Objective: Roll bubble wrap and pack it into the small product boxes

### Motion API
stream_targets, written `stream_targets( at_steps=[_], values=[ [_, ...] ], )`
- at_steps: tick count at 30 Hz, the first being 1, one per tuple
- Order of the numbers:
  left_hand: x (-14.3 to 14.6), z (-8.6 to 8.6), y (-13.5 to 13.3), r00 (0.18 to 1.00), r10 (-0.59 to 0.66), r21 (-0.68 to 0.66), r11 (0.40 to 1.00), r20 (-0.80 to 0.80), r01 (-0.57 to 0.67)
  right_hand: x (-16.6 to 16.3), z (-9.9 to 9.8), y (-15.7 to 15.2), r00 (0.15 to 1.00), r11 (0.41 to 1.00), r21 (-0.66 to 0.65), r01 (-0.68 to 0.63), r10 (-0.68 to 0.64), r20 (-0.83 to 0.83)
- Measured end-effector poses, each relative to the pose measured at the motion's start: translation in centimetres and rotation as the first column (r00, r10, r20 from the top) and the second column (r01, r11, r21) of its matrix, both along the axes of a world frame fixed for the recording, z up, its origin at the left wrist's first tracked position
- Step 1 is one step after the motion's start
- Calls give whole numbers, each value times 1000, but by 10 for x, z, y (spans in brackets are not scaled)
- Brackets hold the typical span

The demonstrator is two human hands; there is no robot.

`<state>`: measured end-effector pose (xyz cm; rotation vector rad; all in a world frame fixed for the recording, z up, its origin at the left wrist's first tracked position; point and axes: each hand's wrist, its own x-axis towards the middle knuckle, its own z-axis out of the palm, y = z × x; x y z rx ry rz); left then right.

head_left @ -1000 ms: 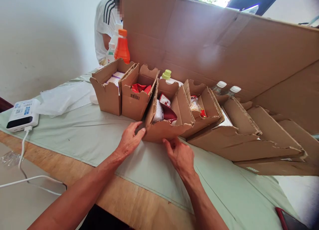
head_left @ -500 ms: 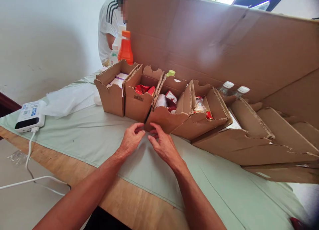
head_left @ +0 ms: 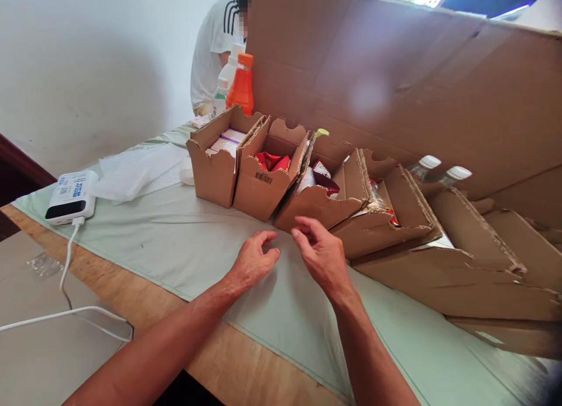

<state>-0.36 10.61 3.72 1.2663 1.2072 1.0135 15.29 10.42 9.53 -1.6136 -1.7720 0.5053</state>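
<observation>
My left hand point(head_left: 257, 258) hovers over or rests on the green cloth point(head_left: 184, 242), fingers loosely curved and apart, holding nothing. To its right, my right hand point(head_left: 322, 256) is also bare, its thumb and fingers apart, just in front of a cardboard bin point(head_left: 302, 210) with a dark red and white packet point(head_left: 322, 170) in it. Whether its fingertips touch that bin I cannot tell. Left of that stands a bin point(head_left: 259, 192) holding red packets point(head_left: 273, 161), then a bin point(head_left: 213, 180) with white and purple cartons point(head_left: 226, 143). Further right, another bin point(head_left: 381, 236) holds clear and red wrappers.
Larger cardboard bins point(head_left: 439, 277) continue to the right, before a tall cardboard panel point(head_left: 329, 54). Bottles stand behind, one of them orange point(head_left: 240, 87). On the left lie plastic bags point(head_left: 132, 174) and a white corded device point(head_left: 72, 198). A person point(head_left: 215, 54) sits behind.
My view has turned slightly left, so the bins appear farther right. My hands have moved apart from each other, and the left one is farther from the bins.
</observation>
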Motion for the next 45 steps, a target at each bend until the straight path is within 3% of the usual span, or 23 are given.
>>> stream_targets(
  at_steps=[3, 6, 9, 12, 15, 18, 21, 24, 26, 29, 31, 34, 37, 40, 45],
  values=[
    [0, -2, 1, 998, 41, -24, 999, 58, -40, -21, 34, 6, 999, 986, 166, -30, 32, -6],
    [-1, -5, 7, 985, 125, -52, 991, 116, -119, -43, 56, 31, 993, 979, 188, -76, 57, 105],
    [-7, -6, 16, 950, 267, -65, 964, 165, -259, -57, 58, 58, 989, 990, 130, -61, 42, 141],
    [-23, 2, 19, 871, 435, -39, 898, 229, -439, -61, 53, 60, 993, 991, 124, -56, 43, 107],
    [-47, 14, 4, 770, 564, -5, 808, 300, -589, -59, 51, 24, 990, 982, 149, -120, 108, 90],
    [-73, 23, -25, 674, 626, 32, 723, 392, -690, -51, 55, -36, 969, 958, 150, -243, 233, 79],
    [-94, 27, -54, 623, 620, 47, 690, 477, -723, -30, 59, -98, 953, 941, 149, -304, 297, 67],
    [-105, 27, -74, 686, 545, 40, 768, 482, -639, 7, 58, -144, 984, 970, 162, -179, 179, 17],
    [-106, 24, -84, 764, 443, 61, 847, 468, -528, 38, 53, -166, 999, 990, 143, 8, -1, -45],
    [-101, 15, -98, 849, 288, 67, 934, 443, -352, 80, 40, -193, 953, 956, 128, 263, -237, -191],
    [-95, 8, -109, 882, 240, 34, 960, 405, -277, 95, 28, -210, 938, 958, 114, 265, -229, -260],
    [-86, -2, -124, 928, 188, -17, 981, 321, -193, 93, 3, -229, 972, 991, 49, 122, -110, -205],
    [-79, -6, -135, 944, 157, -7, 987, 289, -162, 71, -18, -231, 989, 993, -42, 112, -116, -93],
    [-67, -1, -132, 952, 98, 78, 989, 289, -125, 61, -24, -218, 972, 974, -19, 228, -228, -51],
    [-17, 22, -89, 964, -144, 228, 969, 223, 92, 97, -15, -184, 926, 929, -10, 371, -370, -78]
  ],
)
